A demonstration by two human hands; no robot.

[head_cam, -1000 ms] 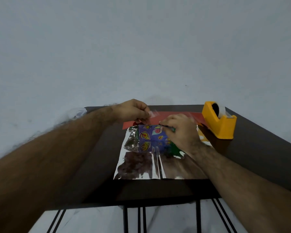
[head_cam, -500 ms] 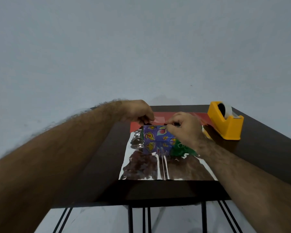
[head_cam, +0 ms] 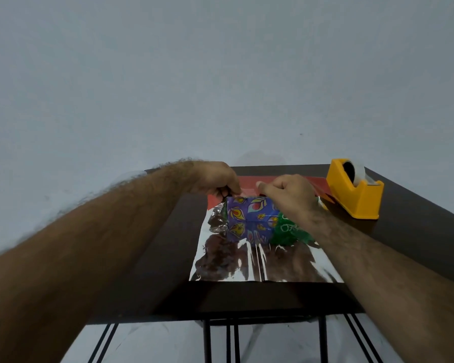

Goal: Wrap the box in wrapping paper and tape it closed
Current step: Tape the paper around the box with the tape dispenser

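The box (head_cam: pixel 249 218), covered in purple wrapping paper (head_cam: pixel 247 209) with a yellow and red leaf print, sits on the table (head_cam: pixel 417 231) on top of a silver foil sheet (head_cam: pixel 260 263), near the far edge. A green printed section (head_cam: pixel 288 229) shows at its right end, partly hidden under the right wrist.

Change over the last second: the strip of clear tape (head_cam: pixel 249 191), previously held raised between the two hands above the box, is now lowered to the top far edge of the box. The left hand (head_cam: pixel 215 179) pinches the left end of the strip with curled fingers. The right hand (head_cam: pixel 286 195) pinches the right end, its fingers bent down over the box top. Both hands have moved closer to the paper surface; the view has also shifted slightly.

Judgement: the step in hand is fixing the tape across the paper seam. The strip appears about to touch or just touching; contact cannot be confirmed. Pressing and smoothing remain. Crumpled foil (head_cam: pixel 216 221) at the left end suggests that end is not yet folded.

A yellow tape dispenser (head_cam: pixel 357 195) stands at the right, well apart from the box. A red sheet (head_cam: pixel 247 180) lies behind the box.

Writing: white marks show on the green section but cannot be read. No brand is legible.
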